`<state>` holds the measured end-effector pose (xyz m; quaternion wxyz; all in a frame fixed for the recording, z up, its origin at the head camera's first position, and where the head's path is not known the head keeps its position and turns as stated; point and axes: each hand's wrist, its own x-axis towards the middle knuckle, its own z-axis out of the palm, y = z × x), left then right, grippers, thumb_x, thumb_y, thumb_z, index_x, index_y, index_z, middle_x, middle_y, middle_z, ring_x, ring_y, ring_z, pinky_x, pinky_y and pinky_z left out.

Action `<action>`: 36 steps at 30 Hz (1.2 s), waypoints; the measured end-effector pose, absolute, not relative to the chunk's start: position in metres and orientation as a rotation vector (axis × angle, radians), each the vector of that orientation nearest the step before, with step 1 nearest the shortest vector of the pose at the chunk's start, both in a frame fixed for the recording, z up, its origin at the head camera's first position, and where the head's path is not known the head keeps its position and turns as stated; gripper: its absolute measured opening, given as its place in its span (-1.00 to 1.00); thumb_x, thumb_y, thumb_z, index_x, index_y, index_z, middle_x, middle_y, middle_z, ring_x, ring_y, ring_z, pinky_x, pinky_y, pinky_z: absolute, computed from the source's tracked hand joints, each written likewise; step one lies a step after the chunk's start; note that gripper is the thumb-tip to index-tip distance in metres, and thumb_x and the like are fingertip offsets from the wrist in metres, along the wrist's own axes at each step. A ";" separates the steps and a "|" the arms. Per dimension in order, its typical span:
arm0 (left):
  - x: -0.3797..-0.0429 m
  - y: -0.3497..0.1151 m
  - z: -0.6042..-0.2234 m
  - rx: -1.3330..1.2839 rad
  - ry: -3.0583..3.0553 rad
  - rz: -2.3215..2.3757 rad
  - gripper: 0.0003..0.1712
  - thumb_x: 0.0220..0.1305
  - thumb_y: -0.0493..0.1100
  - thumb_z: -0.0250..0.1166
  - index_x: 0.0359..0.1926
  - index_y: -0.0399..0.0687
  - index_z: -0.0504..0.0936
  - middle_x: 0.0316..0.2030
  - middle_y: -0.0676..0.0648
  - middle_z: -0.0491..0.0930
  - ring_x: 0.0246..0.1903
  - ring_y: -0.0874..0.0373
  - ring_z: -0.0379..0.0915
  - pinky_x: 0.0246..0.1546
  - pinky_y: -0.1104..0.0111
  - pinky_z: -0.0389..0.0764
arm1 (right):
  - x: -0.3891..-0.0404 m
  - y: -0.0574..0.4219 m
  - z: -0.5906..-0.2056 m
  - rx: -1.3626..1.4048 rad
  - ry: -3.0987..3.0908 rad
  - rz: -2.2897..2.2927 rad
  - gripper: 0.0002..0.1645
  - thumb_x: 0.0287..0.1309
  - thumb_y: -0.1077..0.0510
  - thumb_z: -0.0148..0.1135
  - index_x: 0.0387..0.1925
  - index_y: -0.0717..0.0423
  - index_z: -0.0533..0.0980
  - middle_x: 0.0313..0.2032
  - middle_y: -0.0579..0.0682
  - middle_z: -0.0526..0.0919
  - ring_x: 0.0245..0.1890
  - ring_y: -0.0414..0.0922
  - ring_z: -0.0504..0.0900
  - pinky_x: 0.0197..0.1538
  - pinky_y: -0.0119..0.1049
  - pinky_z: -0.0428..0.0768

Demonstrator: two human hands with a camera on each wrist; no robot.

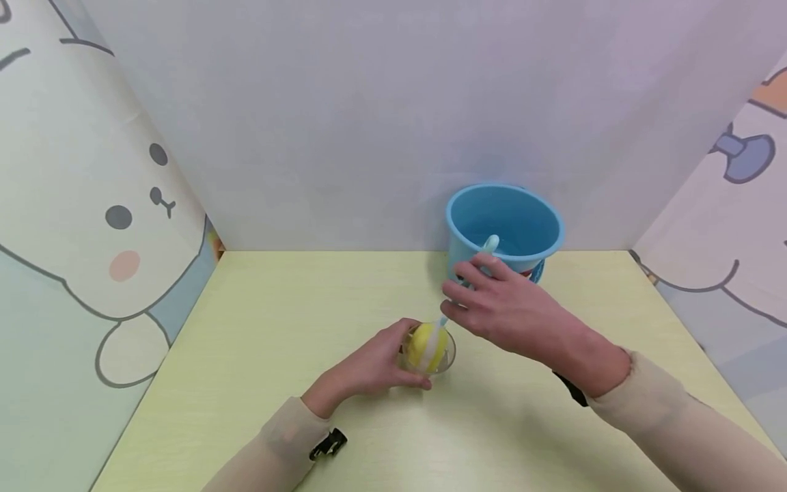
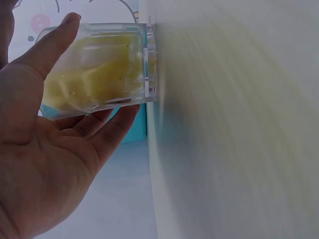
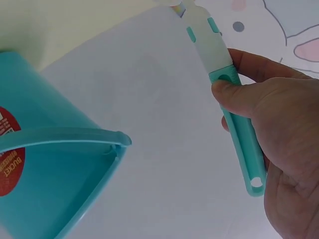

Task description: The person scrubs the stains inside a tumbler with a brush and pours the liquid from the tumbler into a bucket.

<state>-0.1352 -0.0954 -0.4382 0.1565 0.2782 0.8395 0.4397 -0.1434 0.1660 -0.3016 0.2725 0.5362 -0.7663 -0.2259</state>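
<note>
My left hand (image 1: 381,359) holds a clear glass (image 2: 147,64) low over the table, its thumb on one side and fingers on the other. Inside the glass is the yellow and white sponge head (image 1: 426,347) of a cup brush. In the right wrist view, my right hand (image 3: 286,124) grips the brush's teal and white handle (image 3: 242,137), the thumb pressed on its ridged part. The handle slants up and right from the glass in the head view, its middle partly hidden behind the right fingers. Through the glass wall, the sponge fills most of the inside.
Just behind the right hand a blue bucket (image 1: 455,256) stands against the back wall (image 1: 344,137), with a red label and a handle on its front. The pale yellow table (image 1: 295,294) ends at cartoon-printed side walls (image 1: 80,205).
</note>
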 end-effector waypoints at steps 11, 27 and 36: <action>-0.136 -0.096 -0.438 0.771 2.413 1.228 0.03 0.07 0.12 0.71 0.45 0.02 0.35 0.13 0.15 0.55 0.13 0.23 0.51 0.24 0.21 0.54 | -0.144 0.180 -0.277 1.425 -2.075 -0.568 -0.41 -0.16 0.23 0.79 -0.02 0.02 0.69 -0.05 0.12 0.56 0.03 0.17 0.46 0.18 0.12 0.43; -0.137 -0.096 -0.439 0.794 2.410 1.249 0.03 0.07 0.11 0.71 0.45 0.02 0.35 0.18 0.13 0.55 0.17 0.20 0.50 0.26 0.24 0.52 | -0.138 0.172 -0.275 1.495 -2.074 -0.603 -0.47 -0.15 0.17 0.80 -0.10 -0.03 0.69 -0.09 0.09 0.58 0.09 0.16 0.49 0.28 0.12 0.41; -0.136 -0.095 -0.440 0.786 2.434 1.216 0.04 0.07 0.13 0.70 0.45 -0.02 0.35 0.20 0.08 0.53 0.14 0.21 0.47 0.22 0.27 0.53 | -0.143 0.167 -0.299 1.509 -2.052 -0.589 -0.43 -0.20 0.08 0.81 -0.13 -0.06 0.66 -0.13 0.03 0.56 0.07 0.13 0.48 0.27 0.11 0.41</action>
